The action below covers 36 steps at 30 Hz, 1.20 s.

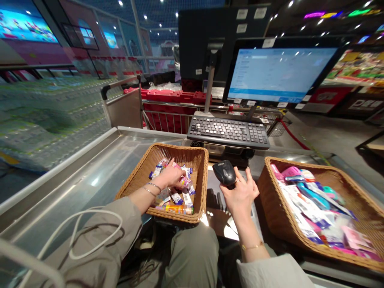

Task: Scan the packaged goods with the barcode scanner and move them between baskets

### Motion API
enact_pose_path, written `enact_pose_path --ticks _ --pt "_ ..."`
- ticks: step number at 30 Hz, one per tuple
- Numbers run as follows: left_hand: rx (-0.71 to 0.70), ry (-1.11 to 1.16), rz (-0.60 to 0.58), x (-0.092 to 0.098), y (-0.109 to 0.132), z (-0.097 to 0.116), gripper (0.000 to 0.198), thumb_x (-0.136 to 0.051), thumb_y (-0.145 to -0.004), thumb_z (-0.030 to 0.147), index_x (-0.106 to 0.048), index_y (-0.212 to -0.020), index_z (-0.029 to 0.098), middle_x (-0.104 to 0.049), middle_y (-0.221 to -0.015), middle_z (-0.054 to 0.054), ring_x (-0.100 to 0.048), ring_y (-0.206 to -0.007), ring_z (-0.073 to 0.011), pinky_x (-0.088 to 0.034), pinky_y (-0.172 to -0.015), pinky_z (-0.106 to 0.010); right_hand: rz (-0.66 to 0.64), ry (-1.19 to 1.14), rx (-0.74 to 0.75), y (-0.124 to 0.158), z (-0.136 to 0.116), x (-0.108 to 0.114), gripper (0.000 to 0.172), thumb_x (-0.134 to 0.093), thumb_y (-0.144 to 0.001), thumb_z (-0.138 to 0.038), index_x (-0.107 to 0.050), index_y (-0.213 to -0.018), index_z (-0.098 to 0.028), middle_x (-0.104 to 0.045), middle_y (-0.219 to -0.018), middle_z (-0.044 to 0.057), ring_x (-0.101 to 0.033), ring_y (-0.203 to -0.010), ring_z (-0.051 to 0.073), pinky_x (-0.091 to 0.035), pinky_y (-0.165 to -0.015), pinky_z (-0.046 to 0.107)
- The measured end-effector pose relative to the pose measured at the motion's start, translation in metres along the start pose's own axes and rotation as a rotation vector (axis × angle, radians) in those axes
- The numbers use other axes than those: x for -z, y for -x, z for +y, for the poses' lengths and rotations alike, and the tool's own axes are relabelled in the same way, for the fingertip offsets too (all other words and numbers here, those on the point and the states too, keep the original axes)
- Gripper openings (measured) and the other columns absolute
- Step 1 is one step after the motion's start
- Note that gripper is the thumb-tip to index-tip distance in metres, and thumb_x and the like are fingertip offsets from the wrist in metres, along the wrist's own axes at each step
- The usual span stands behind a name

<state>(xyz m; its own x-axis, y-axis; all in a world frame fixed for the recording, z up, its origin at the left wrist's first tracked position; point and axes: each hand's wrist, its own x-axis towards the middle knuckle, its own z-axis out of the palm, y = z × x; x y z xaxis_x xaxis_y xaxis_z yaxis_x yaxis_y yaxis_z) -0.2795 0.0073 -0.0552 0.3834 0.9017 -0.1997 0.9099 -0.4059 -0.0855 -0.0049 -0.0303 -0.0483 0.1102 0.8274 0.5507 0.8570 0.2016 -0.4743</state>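
Observation:
My left hand (170, 177) reaches into the left wicker basket (202, 188), its fingers closed on a small pink packet (186, 183). Around it in the basket lie several small white-and-blue packets (176, 197), and an orange tube-shaped pack (177, 209) rests along the near side. To the right of that basket, my right hand (242, 190) grips a black handheld barcode scanner (225, 173), some of its fingers stretched out. The scanner's head points up and to the left. My palm hides the scanner's handle.
A second wicker basket (271, 208) on the right holds several mixed packaged items. Behind stand a keyboard (229, 130) and a lit monitor (279, 74). A metal counter (99, 176) extends left. A white cable (76, 218) loops over my left sleeve.

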Motion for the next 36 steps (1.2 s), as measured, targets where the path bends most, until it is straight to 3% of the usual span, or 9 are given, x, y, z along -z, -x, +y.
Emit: enact_pose_path --ticks 5,14,20,26,32,34,36 --pt "0.062 -0.068 -0.001 -0.002 0.0 -0.005 0.043 -0.065 -0.081 0.059 -0.071 -0.085 0.016 -0.073 -0.076 -0.009 -0.07 -0.081 -0.0274 -0.017 -0.115 -0.057 -0.001 0.002 0.003 0.001 0.001 0.0 0.021 -0.058 -0.074 -0.034 -0.069 -0.086 -0.021 -0.067 -0.127 0.009 -0.036 -0.139 0.031 -0.026 -0.104 0.051" --pt "0.131 -0.04 0.022 -0.007 0.0 -0.007 0.03 -0.06 -0.086 0.042 -0.069 -0.099 0.016 -0.075 -0.085 -0.01 -0.069 -0.089 -0.0293 -0.016 -0.115 -0.059 0.02 -0.004 0.011 0.001 0.005 0.002 0.026 -0.059 -0.073 -0.032 -0.069 -0.094 -0.021 -0.067 -0.126 0.009 -0.036 -0.139 0.031 -0.027 -0.104 0.052" --pt "0.2 0.071 -0.016 -0.01 -0.001 -0.014 0.035 -0.054 -0.089 0.044 -0.064 -0.115 0.023 -0.074 -0.107 -0.009 -0.067 -0.104 -0.0279 -0.013 -0.115 -0.061 0.007 0.001 -0.007 0.001 0.007 0.005 0.024 -0.058 -0.073 -0.033 -0.07 -0.09 -0.022 -0.067 -0.126 0.01 -0.036 -0.139 0.032 -0.026 -0.105 0.052" --pt "0.331 0.116 0.012 -0.014 -0.005 -0.021 0.041 -0.042 -0.094 0.047 -0.059 -0.123 0.024 -0.075 -0.107 -0.01 -0.065 -0.108 -0.0301 -0.017 -0.111 -0.064 0.017 -0.001 -0.009 0.0 0.007 0.006 0.025 -0.056 -0.073 -0.035 -0.071 -0.089 -0.022 -0.067 -0.126 0.01 -0.037 -0.139 0.031 -0.026 -0.104 0.051" --pt "0.454 0.115 0.012 -0.018 -0.006 -0.024 0.044 -0.037 -0.095 0.052 -0.069 -0.105 0.023 -0.076 -0.101 -0.012 -0.067 -0.101 -0.0317 -0.031 -0.101 -0.063 0.019 -0.007 -0.012 0.0 0.007 0.006 0.025 -0.056 -0.073 -0.035 -0.07 -0.088 -0.022 -0.067 -0.127 0.009 -0.037 -0.139 0.031 -0.025 -0.105 0.052" --pt "0.456 0.098 0.036 -0.018 -0.003 -0.022 0.043 -0.041 -0.094 0.051 -0.069 -0.106 0.021 -0.074 -0.108 -0.016 -0.064 -0.106 -0.0341 -0.031 -0.101 -0.063 0.019 -0.009 -0.01 0.001 0.008 0.006 0.024 -0.057 -0.072 -0.034 -0.07 -0.088 -0.022 -0.067 -0.127 0.008 -0.036 -0.14 0.031 -0.025 -0.105 0.052" --pt "0.414 0.083 0.083 -0.02 -0.001 -0.018 0.043 -0.045 -0.093 0.05 -0.063 -0.122 0.023 -0.066 -0.126 -0.016 -0.058 -0.118 -0.0342 -0.028 -0.105 -0.061 0.022 -0.012 -0.01 0.001 0.008 0.005 0.024 -0.058 -0.072 -0.034 -0.069 -0.088 -0.022 -0.067 -0.127 0.007 -0.036 -0.14 0.031 -0.026 -0.105 0.052"
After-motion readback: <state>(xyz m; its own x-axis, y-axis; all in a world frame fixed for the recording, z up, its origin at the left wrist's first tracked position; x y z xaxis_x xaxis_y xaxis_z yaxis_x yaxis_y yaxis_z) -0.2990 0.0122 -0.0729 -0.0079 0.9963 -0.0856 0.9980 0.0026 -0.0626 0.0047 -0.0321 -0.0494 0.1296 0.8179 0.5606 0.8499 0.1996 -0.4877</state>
